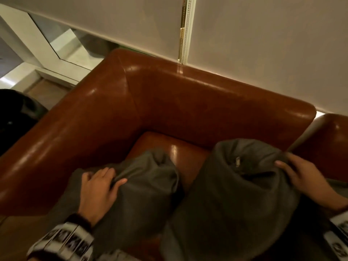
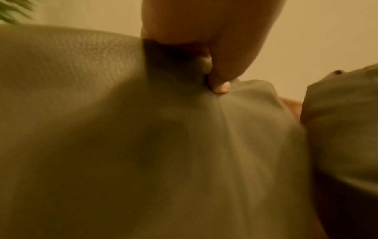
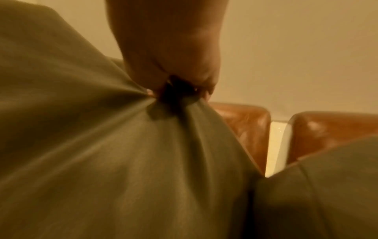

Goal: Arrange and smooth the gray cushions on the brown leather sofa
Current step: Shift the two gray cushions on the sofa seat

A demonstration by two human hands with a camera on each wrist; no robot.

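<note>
Brown leather sofa [image 1: 169, 102] is filling the frame, and both gray cushions are looking unplaced so far, left hand [image 1: 98, 193] bunching the lower-left cushion [image 1: 143, 194], right hand [image 1: 305, 178] gripping the lower-right cushion [image 1: 235, 204].

Head view overhead; wrist views against cushions [image 2: 163, 153].

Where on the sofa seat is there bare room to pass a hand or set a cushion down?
Bare leather seat shows between the left cushion and right cushion, back to the backrest. Nearer the person the cushions crowd together.
</note>
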